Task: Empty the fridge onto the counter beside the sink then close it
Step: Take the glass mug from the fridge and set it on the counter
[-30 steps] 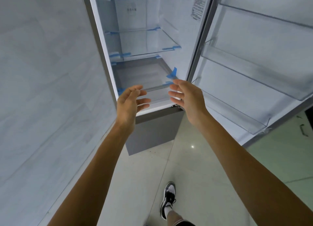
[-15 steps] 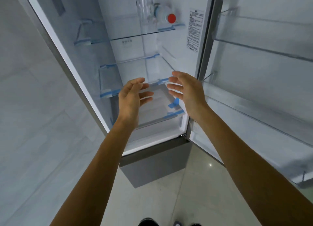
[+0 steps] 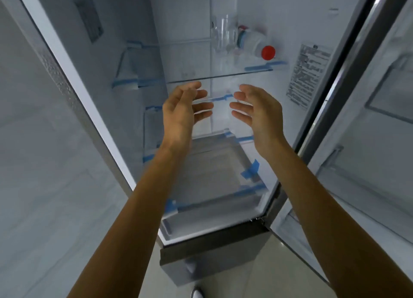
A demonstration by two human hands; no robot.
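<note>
The fridge (image 3: 156, 52) fills the centre of the frame with its door (image 3: 380, 119) swung wide at the right. Left hand (image 3: 178, 112) and right hand (image 3: 261, 112) hover mid-frame, palms facing, fingers spread, empty, just below a glass shelf (image 3: 201, 77). Upper right, a clear glass (image 3: 224, 35) and a red-capped bottle (image 3: 257, 45) sit there; the wall sticker (image 3: 308, 72) is too blurred to read.

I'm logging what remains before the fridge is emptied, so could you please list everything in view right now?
Fridge: one, white inside, open, centre.
Fridge door: one, white lining, swung open at right.
Glass shelf: one, clear, upper, blue tape at its ends.
Clear glass: one, transparent, upright on that shelf.
White bottle: one, red cap, lying on its side beside the glass.
Label sticker: one, printed, right inner wall.
Bottom drawer: one, clear, nothing seen inside.
Left hand: open, empty.
Right hand: open, empty.
</note>
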